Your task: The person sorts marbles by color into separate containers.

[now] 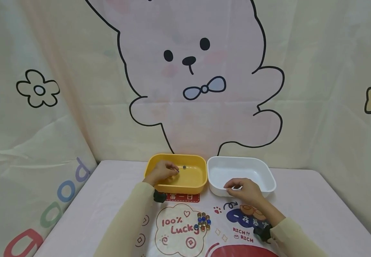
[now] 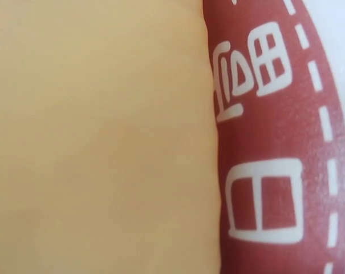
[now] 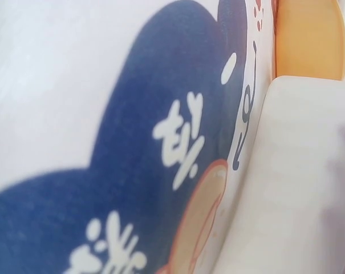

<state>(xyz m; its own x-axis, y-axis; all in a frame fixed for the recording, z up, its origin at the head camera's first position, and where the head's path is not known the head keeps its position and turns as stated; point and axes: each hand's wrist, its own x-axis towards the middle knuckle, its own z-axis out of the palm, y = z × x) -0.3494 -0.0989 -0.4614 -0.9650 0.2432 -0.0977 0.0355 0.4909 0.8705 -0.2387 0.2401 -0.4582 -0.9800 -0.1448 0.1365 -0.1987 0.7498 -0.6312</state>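
Observation:
My left hand [image 1: 163,171] reaches over the front left of the yellow tray [image 1: 201,175]. Its thumb and fingers pinch a small dark blue marble [image 1: 178,171], mostly covered by the fingertips. Another dark marble [image 1: 184,167] lies on the yellow tray's floor, just beyond the fingertips. Over the front rim of the white tray [image 1: 266,167] hovers my right hand [image 1: 245,190], its fingers loosely bent with a gap to the thumb; I see nothing in it. Neither wrist view shows a hand; the left is mostly filled by the yellow tray's wall [image 2: 104,137].
Several glass marbles [image 1: 203,221], blue and amber, sit grouped on the printed tabletop [image 1: 108,200] in front of the trays. The two trays stand side by side against a curtain [image 1: 188,121] with a cartoon bear. The white tray's wall [image 3: 292,171] shows in the right wrist view.

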